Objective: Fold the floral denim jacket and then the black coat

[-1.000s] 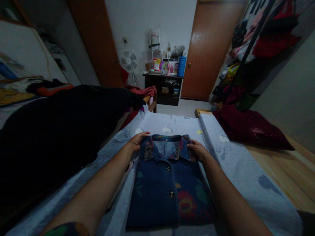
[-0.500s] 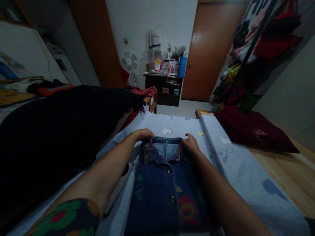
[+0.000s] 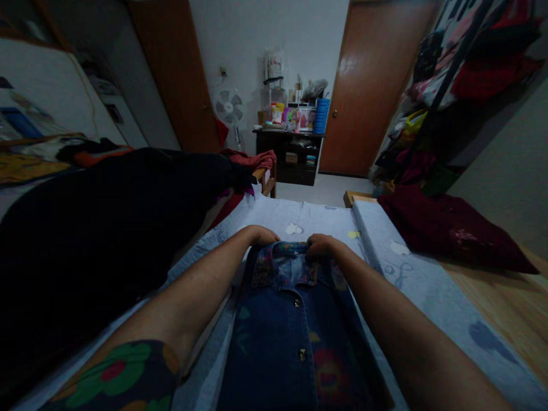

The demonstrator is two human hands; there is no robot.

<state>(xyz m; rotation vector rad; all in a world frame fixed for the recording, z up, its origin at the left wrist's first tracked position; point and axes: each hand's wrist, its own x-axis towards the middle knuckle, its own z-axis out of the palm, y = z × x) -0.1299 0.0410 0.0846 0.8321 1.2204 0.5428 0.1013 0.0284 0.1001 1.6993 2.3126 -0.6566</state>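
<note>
A dark blue denim shirt with printed flowers and metal buttons lies front up on the pale sheet, its collar pointing away from me. My left hand is closed at the left side of the collar, its fingertips partly hidden. On the right side of the collar, my right hand grips the cloth with curled fingers. The collar opening between both hands shows the lighter inside of the denim. The shirt's lower end runs out of the bottom of the view.
A large black cloth heap covers the left. To the right, a maroon garment lies on the sheet's edge and a wooden surface. Farther off stand a fan, a dark cabinet and a rack of hanging clothes.
My right hand has moved left along the collar and curled onto it. My left hand has shifted slightly right, so the hands are closer and the collar looks narrower.
</note>
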